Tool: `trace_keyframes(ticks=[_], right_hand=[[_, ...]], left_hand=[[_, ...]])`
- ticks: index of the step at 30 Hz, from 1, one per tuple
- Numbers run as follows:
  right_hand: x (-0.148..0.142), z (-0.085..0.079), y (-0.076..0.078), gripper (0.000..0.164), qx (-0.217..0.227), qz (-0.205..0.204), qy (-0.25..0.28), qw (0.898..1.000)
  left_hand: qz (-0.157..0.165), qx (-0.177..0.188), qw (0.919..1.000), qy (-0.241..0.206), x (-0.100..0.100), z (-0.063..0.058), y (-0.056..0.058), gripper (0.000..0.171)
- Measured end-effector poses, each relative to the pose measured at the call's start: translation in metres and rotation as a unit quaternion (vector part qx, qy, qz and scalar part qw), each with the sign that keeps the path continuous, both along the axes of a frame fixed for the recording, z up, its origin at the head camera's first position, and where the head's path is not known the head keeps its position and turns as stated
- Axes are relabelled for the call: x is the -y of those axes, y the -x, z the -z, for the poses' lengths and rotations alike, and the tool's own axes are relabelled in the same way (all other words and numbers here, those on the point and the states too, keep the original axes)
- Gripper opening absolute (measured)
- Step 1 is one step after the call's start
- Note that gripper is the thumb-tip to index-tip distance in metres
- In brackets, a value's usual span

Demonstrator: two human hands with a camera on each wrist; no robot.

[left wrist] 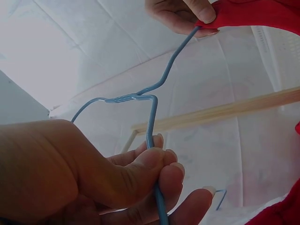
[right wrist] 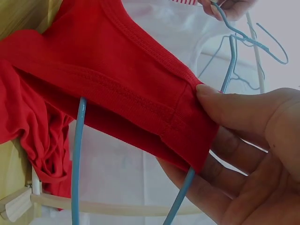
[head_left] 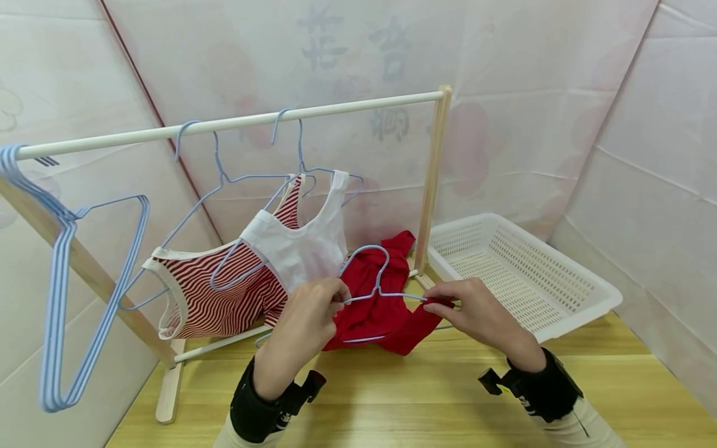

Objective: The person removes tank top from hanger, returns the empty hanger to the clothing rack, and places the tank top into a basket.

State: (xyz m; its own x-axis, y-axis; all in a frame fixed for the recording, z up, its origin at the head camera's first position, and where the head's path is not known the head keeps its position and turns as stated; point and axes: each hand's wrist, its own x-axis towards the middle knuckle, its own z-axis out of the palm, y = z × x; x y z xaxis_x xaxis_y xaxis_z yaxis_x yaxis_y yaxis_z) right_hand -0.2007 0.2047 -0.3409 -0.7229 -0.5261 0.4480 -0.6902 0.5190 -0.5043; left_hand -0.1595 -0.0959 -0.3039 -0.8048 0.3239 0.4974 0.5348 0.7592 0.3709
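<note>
My left hand [head_left: 308, 314] pinches one shoulder wire of a blue wire hanger [left wrist: 123, 98] between thumb and fingers. Across the hanger, my right hand [head_left: 476, 308] pinches a shoulder strap of a red tank top [head_left: 364, 317]. In the right wrist view, the hanger's wire passes through that strap, with the thumb on the cloth and fingers behind. The hanger's hook points up, apart from the rack's bar. The rest of the red top hangs bunched below the hanger, in front of the rack's right end. My left hand hides part of the hanger's left side.
A white top [head_left: 308, 242] and a red striped top [head_left: 218, 292] hang from the rack bar [head_left: 364, 106]. Several bare blue hangers [head_left: 60, 267] hang at its left end. A white perforated basket [head_left: 515, 274] stands right of the rack on the wooden table [head_left: 403, 398].
</note>
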Motion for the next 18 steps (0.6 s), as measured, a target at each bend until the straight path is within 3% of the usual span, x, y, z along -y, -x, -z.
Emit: trace_keyframes(ticks=[18], right_hand=[[-0.011,-0.004,0.004,0.019,-0.012,0.028,-0.014,0.999]], left_hand=[[-0.03,0.024,0.9992,-0.012,0.014,-0.011,-0.001,0.024]])
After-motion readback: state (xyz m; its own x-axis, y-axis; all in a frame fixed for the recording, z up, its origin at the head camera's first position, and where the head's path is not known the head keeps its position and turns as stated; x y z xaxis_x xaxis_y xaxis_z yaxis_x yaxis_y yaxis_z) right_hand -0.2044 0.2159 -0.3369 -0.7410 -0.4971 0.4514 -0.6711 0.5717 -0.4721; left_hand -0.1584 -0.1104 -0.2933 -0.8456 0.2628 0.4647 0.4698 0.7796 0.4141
